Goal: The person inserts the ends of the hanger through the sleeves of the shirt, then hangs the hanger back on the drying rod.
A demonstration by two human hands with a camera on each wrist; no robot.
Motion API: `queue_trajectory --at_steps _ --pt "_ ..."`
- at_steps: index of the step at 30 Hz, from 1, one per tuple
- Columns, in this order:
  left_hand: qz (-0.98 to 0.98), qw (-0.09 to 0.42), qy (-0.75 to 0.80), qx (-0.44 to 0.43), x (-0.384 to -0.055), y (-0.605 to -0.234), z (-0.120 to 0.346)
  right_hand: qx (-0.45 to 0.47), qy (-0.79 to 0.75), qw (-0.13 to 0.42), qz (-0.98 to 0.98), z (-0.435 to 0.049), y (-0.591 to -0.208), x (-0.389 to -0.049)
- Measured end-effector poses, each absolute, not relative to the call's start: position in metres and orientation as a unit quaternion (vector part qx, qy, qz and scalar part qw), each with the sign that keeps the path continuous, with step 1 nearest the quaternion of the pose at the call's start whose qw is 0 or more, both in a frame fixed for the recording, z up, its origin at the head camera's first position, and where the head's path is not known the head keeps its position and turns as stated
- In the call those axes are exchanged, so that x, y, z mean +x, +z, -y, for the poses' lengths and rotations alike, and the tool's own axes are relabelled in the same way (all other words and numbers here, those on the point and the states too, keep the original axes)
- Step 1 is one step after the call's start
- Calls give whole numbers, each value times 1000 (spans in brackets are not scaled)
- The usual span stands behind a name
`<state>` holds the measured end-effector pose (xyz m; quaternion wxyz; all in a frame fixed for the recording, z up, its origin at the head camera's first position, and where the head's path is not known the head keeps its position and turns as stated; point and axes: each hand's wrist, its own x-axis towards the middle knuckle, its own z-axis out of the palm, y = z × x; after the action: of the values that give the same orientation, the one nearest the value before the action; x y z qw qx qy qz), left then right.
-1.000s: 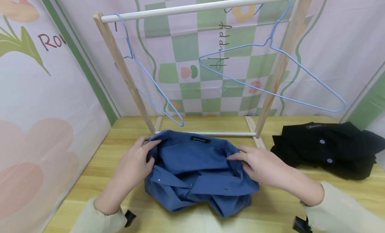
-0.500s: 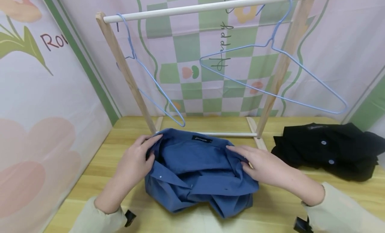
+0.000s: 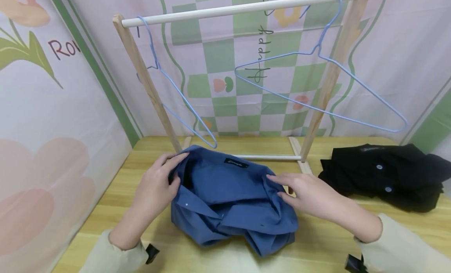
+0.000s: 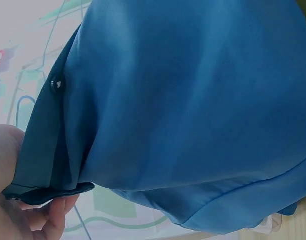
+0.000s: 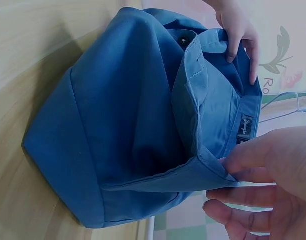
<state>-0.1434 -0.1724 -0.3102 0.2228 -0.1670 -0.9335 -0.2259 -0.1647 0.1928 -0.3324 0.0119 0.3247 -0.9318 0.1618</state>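
A blue shirt [image 3: 229, 187] with buttons and a dark collar label [image 3: 236, 163] stands bunched on the table, its neck opening spread upward. My left hand [image 3: 156, 187] grips the left side of the collar, thumb inside the opening. In the left wrist view that hand's fingertips [image 4: 55, 215] curl under the collar end. On the other side, my right hand [image 3: 311, 194] pinches the collar's right edge. The right wrist view shows the collar corner between the right fingers [image 5: 242, 195], with the shirt front sagging below.
Behind the shirt stands a wooden rack with a white rail [image 3: 239, 8]. Two light blue hangers, left [image 3: 183, 98] and right [image 3: 352, 75], hang from it. A folded black garment [image 3: 380, 175] lies at the right on the wooden table [image 3: 116, 179].
The left side of the collar has risen slightly. My right thumb and forefinger have spread apart a little at the collar's right edge, and the shirt's right side has shifted slightly inward.
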Motion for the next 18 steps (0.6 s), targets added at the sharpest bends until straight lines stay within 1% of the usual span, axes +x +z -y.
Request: queue_trajectory --at_steps 4,13,18 --pt "934 221 -225 -168 -143 -309 174 330 167 15 929 -192 -332 -166" --pt "932 218 -230 -178 -143 -313 178 320 198 -5 926 -193 -330 -165" --pt "928 218 -237 -187 -143 -313 178 319 208 11 925 -195 -320 -168"
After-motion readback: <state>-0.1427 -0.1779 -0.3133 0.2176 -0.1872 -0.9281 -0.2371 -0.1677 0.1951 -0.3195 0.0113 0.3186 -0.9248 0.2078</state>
